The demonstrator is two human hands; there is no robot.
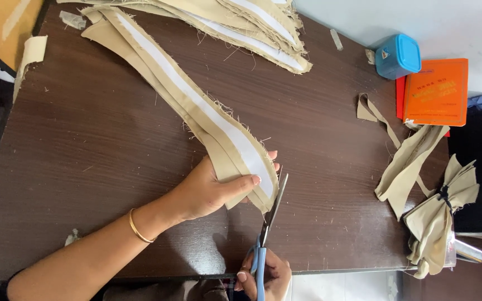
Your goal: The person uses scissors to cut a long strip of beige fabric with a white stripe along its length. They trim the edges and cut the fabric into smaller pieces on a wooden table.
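1. The left hand [210,192] is closed in a pinch on the near end of a long curved strip of tan woven cloth with a white band of stiffening down its middle [218,125]. The thumb lies on top and the fingers are tucked beneath. That grip seems meant to keep the frayed end flat and taut where the blades meet it.

2. The right hand [266,276], at the near table edge just below the left hand, is wrapped around the blue handles of a pair of steel scissors [269,223]. Its fingers are through the loops. The blades stand slightly parted and point away from the person, their tips at the strip's edge just right of the left thumb.

3. The strip runs from the left hand diagonally up and to the left across the dark brown wood-grain table [85,167]. Laid out full length like this, it cannot drag or twist against the cut.

4. Beyond the left hand, at the far edge, lies a stack of similar tan strips with white centres [252,28].

5. Well to the right of both hands lie loose tan offcuts [405,161] and a tied bundle of tan pieces [439,217], clear of the cutting spot.

6. Further right and away sit a small blue lidded plastic box [398,56] and an orange booklet [436,92].

7. A thin gold bangle [138,227] circles the left wrist.
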